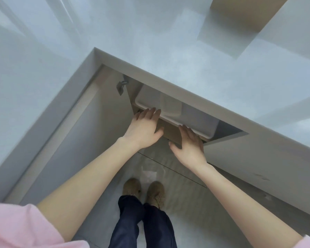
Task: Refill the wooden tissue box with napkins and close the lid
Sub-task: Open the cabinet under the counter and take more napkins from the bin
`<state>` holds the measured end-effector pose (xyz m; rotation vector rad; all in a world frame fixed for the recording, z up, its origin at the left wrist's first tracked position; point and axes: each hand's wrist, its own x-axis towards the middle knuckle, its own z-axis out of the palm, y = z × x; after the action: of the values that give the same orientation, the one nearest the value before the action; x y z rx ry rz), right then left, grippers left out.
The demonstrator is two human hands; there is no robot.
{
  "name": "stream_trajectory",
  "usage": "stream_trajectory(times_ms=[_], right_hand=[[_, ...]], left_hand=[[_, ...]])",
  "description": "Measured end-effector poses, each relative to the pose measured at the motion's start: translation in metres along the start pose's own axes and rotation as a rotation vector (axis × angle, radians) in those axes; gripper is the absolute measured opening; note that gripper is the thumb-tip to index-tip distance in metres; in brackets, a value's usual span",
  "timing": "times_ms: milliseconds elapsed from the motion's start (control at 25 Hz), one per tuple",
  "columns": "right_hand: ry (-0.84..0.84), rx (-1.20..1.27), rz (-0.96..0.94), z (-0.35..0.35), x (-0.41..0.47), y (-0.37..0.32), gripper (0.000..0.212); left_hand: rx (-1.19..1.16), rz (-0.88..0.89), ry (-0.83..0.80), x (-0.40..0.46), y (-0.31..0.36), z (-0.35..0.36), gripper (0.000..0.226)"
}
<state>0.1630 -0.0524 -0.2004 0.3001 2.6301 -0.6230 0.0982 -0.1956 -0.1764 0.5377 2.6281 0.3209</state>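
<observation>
A white plastic bin (195,120) with a pale bundle inside sits on a wooden shelf in the open cabinet under the counter. My left hand (143,129) lies flat with its fingertips on the bin's front rim, near its left corner. My right hand (190,145) reaches up to the rim further right, fingers extended and touching its edge. Neither hand is curled around anything. A tan wooden object (243,13), cut off by the frame, stands at the far end of the counter; I cannot tell whether it is the tissue box. No napkins are clearly visible.
The grey counter top (186,65) overhangs the cabinet. The left cabinet door (64,140) is swung open beside my left arm, its hinge (121,86) showing. The right door (261,169) is closed. My feet (143,190) stand on the floor below.
</observation>
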Motion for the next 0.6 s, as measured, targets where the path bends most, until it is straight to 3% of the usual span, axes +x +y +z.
stream_trajectory(times_ms=[240, 440, 600], right_hand=[[0.031, 0.010, 0.027, 0.030, 0.061, 0.013, 0.067], [0.088, 0.009, 0.035, 0.051, 0.098, 0.026, 0.065], [0.178, 0.075, 0.131, 0.058, 0.139, 0.041, 0.051]], left_hand=[[-0.052, -0.020, -0.064, 0.049, -0.022, 0.034, 0.062], [-0.075, 0.000, 0.001, 0.078, -0.040, 0.068, 0.062], [-0.329, -0.117, 0.058, 0.112, -0.048, 0.087, 0.058]])
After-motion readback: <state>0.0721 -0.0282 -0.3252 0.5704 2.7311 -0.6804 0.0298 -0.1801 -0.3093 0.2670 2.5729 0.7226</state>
